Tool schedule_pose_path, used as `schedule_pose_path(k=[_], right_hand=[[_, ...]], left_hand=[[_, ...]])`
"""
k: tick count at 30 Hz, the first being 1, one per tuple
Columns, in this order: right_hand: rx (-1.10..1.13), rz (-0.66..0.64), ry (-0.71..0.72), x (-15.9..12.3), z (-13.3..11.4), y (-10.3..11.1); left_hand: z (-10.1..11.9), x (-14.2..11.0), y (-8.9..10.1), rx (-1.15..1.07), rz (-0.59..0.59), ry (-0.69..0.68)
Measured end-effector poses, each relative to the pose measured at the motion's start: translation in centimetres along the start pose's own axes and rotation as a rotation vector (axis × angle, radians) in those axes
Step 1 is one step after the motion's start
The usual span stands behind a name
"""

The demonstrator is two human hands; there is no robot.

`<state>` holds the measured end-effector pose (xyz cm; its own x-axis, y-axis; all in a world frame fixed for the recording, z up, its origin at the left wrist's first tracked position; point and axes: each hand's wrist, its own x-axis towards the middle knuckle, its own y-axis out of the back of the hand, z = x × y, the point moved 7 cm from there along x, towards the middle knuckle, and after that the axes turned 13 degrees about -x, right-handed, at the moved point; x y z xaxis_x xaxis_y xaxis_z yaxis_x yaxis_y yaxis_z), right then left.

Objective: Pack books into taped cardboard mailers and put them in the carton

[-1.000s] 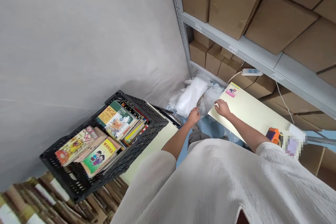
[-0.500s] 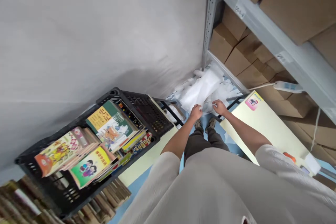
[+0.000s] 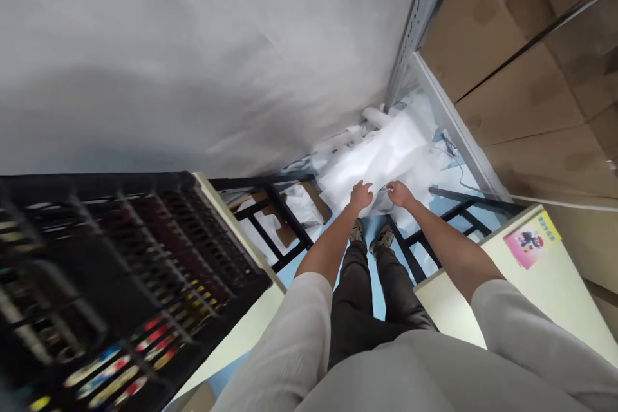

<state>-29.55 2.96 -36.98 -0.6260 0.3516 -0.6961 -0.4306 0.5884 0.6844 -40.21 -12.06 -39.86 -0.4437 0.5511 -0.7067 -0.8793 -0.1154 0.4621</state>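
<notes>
My right hand (image 3: pixel 400 194) is closed on the edge of a translucent plastic sheet or bag (image 3: pixel 383 203), which hangs in the gap between my hands. My left hand (image 3: pixel 361 196) is beside it, fingers apart and stretched forward, close to the plastic's left side. Below and beyond both hands, a heap of white packing film (image 3: pixel 386 151) covers the floor in the corner. Its exact kind is hard to tell from up here.
A black crate (image 3: pixel 145 270) with books stands on a pale table at left. Another pale table (image 3: pixel 545 290) with a pink sticker is at right. A metal shelf (image 3: pixel 458 129) holds cardboard boxes (image 3: pixel 541 90). Black table legs (image 3: pixel 284 225) flank my feet.
My view has moved forward, closer to the corner and the white heap. My left hand's fingers have spread; my right hand now grips the translucent plastic. The crate has shifted nearer at left.
</notes>
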Motion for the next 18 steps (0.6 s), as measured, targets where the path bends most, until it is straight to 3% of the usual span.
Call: schedule_pose_path(k=[5,10,14,18], right_hand=[[0.013,-0.016,-0.009,2.6,0.4,-2.6],[0.126,0.007,-0.054,2.6,0.4,-3.1],[0.350,0.066,-0.229,0.9,0.9,-0.7],[0.713,0.178,-0.376,-2.5,0.8,4.0]], left_hand=[[-1.4,3.3,-2.2,0.075,-0.051,-0.003],[-0.9,2.6,-2.1,0.070,-0.015,-0.078],[2.2,-0.3,0.2,0.024,0.068,-0.225],[7.8,-4.9,3.6,0.009,0.087,-0.411]])
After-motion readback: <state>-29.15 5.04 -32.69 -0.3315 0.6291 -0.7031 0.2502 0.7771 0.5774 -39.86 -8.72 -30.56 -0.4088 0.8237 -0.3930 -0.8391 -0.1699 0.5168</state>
